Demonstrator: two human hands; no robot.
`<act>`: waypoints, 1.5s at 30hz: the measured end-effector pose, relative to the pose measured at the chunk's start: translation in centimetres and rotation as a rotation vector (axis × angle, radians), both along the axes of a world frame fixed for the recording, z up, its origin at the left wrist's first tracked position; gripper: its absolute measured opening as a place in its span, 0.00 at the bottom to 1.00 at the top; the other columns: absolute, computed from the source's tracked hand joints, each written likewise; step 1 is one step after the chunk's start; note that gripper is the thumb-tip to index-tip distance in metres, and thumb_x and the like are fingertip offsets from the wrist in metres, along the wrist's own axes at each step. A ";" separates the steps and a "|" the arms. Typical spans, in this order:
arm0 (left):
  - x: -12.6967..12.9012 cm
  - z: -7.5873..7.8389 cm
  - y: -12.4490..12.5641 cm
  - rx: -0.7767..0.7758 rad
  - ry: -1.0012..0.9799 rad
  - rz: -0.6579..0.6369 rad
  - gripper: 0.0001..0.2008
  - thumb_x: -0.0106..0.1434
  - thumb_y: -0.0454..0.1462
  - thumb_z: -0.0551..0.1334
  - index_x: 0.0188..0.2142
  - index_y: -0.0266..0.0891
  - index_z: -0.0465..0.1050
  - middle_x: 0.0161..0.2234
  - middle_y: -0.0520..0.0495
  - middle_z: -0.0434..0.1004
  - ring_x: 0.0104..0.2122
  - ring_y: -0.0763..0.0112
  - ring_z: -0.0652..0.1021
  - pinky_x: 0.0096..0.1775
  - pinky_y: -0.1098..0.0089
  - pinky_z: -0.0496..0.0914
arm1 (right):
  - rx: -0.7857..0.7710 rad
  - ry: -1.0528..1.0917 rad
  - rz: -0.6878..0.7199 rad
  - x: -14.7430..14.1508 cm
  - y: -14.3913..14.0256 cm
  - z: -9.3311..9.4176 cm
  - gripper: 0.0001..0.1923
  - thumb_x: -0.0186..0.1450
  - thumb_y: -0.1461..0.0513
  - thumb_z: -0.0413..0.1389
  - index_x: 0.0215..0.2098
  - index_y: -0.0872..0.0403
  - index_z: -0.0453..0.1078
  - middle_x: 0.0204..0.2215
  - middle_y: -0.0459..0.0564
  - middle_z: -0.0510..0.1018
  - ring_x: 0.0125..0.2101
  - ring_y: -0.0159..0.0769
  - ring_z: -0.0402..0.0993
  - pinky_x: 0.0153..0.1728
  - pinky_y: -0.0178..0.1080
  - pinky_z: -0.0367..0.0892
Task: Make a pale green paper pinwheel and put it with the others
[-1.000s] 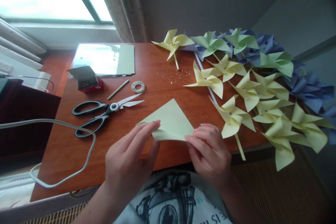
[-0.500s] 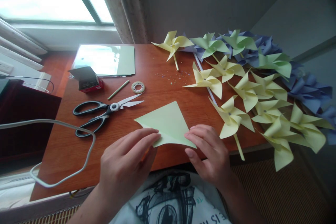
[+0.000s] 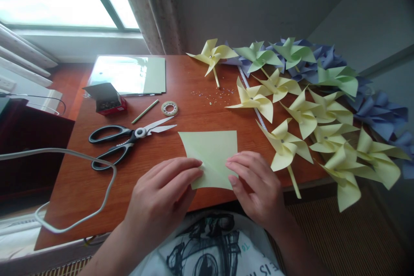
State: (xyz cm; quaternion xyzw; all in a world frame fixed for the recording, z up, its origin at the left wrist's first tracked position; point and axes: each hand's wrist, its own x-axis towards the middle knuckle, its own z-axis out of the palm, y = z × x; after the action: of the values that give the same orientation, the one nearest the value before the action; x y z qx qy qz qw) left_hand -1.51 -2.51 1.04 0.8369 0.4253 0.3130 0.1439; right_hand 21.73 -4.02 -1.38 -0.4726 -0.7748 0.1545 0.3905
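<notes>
A pale yellow-green square of paper lies flat on the wooden table near its front edge. My left hand presses its fingertips on the sheet's lower left part. My right hand rests its fingertips on the sheet's right edge. Both hands hold the paper down rather than lift it. Black-handled scissors lie partly open just left of the sheet.
Several yellow, green and blue paper pinwheels crowd the table's right side and hang over its edge. At back left lie a stack of sheets, a small red box, a stick and a tape roll. A white cable loops at left.
The paper went from held up as a folded triangle to spread flat as a square on the table. Both hands dropped with it and now press on it.
</notes>
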 end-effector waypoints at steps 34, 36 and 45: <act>-0.8 -1.6 1.6 -0.092 0.010 -0.123 0.13 0.63 0.24 0.58 0.42 0.38 0.75 0.47 0.43 0.81 0.46 0.68 0.81 0.50 0.70 0.75 | -0.046 -0.186 0.241 -0.9 1.8 0.1 0.22 0.67 0.73 0.49 0.56 0.53 0.71 0.54 0.53 0.80 0.58 0.45 0.73 0.60 0.54 0.69; -1.4 -1.9 1.8 -0.092 0.038 -0.137 0.13 0.64 0.25 0.57 0.42 0.38 0.76 0.48 0.42 0.82 0.47 0.67 0.81 0.51 0.69 0.76 | -0.097 -0.291 0.277 -1.0 2.3 -0.1 0.21 0.68 0.73 0.49 0.56 0.54 0.71 0.57 0.54 0.78 0.61 0.47 0.70 0.62 0.55 0.66; -4.5 -3.7 2.1 -0.045 0.131 -0.144 0.09 0.67 0.31 0.61 0.45 0.41 0.77 0.51 0.46 0.82 0.58 0.60 0.76 0.59 0.59 0.72 | -0.227 -0.402 0.325 -0.3 2.9 -1.0 0.18 0.75 0.57 0.49 0.59 0.55 0.68 0.61 0.56 0.75 0.63 0.47 0.67 0.65 0.59 0.56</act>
State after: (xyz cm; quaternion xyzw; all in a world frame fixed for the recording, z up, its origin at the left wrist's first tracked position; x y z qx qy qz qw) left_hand -6.04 -0.42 -2.65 0.8806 0.3794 0.2368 0.1569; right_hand 21.41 -1.12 -2.39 -0.4041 -0.8801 0.2040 0.1435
